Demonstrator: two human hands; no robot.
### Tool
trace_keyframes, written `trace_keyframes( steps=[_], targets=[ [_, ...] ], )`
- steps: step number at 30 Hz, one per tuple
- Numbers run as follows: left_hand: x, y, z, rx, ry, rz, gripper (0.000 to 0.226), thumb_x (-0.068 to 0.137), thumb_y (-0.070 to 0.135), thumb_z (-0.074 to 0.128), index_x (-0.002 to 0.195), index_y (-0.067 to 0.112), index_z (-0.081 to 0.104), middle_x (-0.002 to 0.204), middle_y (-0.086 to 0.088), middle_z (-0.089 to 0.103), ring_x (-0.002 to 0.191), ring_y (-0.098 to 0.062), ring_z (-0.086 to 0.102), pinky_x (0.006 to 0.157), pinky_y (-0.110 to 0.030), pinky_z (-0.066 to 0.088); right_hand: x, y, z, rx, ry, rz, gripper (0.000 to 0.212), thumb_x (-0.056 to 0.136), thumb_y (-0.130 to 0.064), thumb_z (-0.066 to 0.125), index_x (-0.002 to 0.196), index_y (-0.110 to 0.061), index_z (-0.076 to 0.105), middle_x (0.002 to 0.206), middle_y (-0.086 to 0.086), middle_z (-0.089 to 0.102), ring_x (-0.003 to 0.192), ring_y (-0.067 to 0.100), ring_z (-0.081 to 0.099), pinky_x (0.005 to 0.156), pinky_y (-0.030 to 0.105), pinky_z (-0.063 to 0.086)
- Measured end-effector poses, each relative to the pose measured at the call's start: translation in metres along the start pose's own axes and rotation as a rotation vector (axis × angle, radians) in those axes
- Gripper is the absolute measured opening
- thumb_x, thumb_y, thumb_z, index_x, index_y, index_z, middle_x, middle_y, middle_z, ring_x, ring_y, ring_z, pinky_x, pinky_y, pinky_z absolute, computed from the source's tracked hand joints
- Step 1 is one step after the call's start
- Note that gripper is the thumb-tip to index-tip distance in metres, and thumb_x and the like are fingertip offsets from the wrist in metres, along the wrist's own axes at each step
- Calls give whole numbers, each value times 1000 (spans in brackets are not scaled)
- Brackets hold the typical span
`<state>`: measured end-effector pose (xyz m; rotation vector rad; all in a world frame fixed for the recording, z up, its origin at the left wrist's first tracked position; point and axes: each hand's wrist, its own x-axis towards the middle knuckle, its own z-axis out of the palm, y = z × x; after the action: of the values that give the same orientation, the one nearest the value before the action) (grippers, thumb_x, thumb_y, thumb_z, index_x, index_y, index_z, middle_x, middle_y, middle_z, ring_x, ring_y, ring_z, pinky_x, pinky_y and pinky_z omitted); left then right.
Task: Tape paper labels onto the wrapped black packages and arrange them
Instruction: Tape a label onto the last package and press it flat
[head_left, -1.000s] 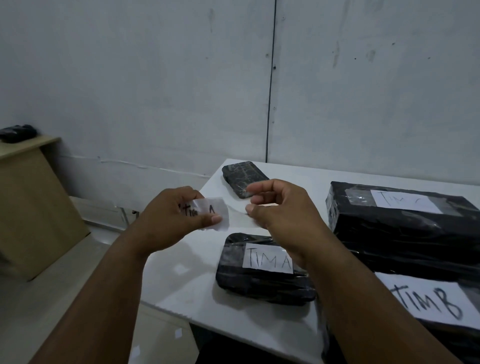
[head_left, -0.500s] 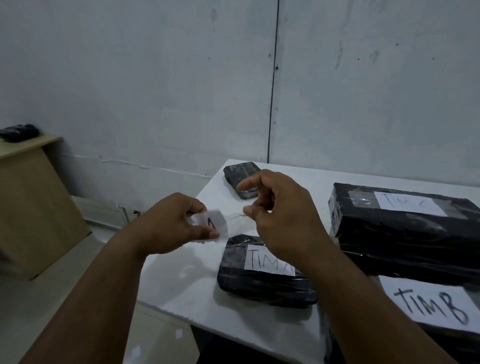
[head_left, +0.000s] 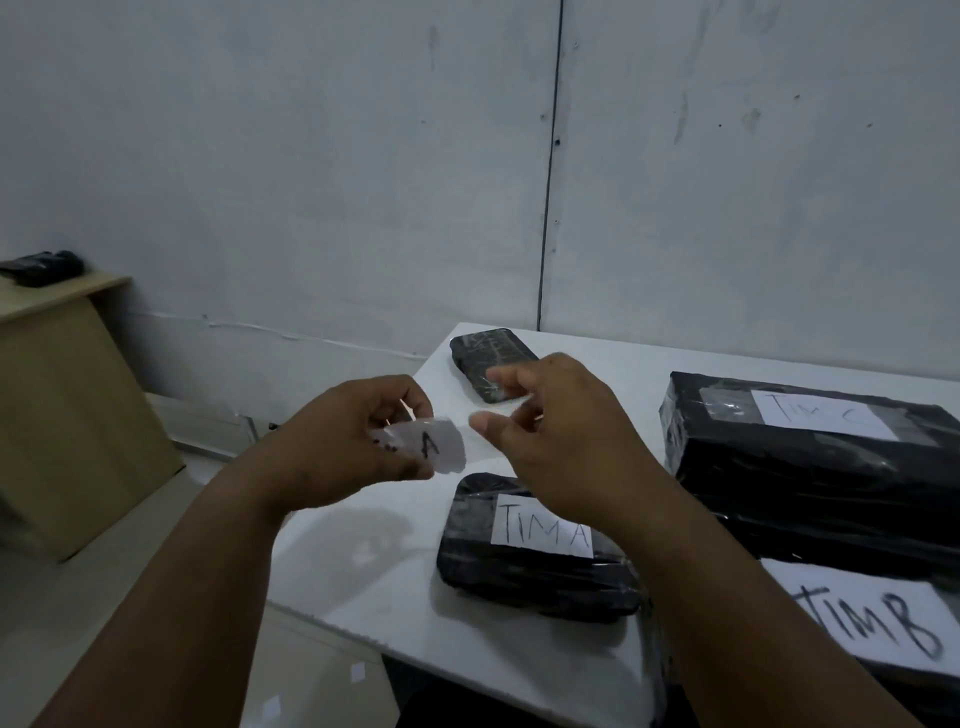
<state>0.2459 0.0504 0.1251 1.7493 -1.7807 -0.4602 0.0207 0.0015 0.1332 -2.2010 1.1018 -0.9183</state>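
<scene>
My left hand (head_left: 343, 441) pinches a small paper label (head_left: 434, 446) with a black "A" showing, held above the table's left edge. My right hand (head_left: 561, 441) hovers just right of it, thumb and fingers pinched on a clear strip of tape (head_left: 498, 431) that runs to the label. Below lies a black wrapped package (head_left: 530, 577) with a "TIM A" label. A small unlabelled black package (head_left: 485, 358) sits at the far corner. A large black package (head_left: 810, 467) with a taped label lies on the right, and another marked "TIM B" (head_left: 872, 618) at the near right.
The white table (head_left: 395, 587) ends at the left and near edges; bare floor lies beyond. A wooden cabinet (head_left: 57, 415) stands at the far left with a dark object (head_left: 44, 266) on top. A grey wall is behind.
Both hands have shifted slightly right and down with the label. The label has turned so mainly the "A" shows. My right hand's fingers have opened out a little.
</scene>
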Motion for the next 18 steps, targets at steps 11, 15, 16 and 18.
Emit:
trace_keyframes(
  steps=[11,15,16,18],
  targets=[
    [9,-15,1,-297,294,-88,19,74,11,88,87,14,75,81,-2,79,70,-11,73,63,-15,57,11,9,-14,-7,36,212,13,98,-38,61,88,-30,61,98,-11,63,86,7,59,60,18,37],
    [15,-21,8,-492,347,-135,28,77,9,85,101,11,72,81,-8,80,72,-19,75,70,-33,61,16,4,-13,21,-32,281,38,84,-59,70,108,-30,60,101,-10,65,91,10,62,64,22,41],
    [18,-22,11,-517,357,-148,30,77,10,85,103,12,71,81,-7,80,72,-19,76,70,-33,61,20,2,-13,-14,-33,281,38,84,-59,70,107,-28,64,100,-8,66,90,11,62,63,21,41],
    [24,-25,15,-566,390,-168,32,79,11,84,107,13,69,81,-6,81,72,-15,77,68,-29,62,28,-1,-13,-39,-29,277,29,88,-50,72,85,-21,71,88,-4,71,84,11,65,64,20,46]
  ],
)
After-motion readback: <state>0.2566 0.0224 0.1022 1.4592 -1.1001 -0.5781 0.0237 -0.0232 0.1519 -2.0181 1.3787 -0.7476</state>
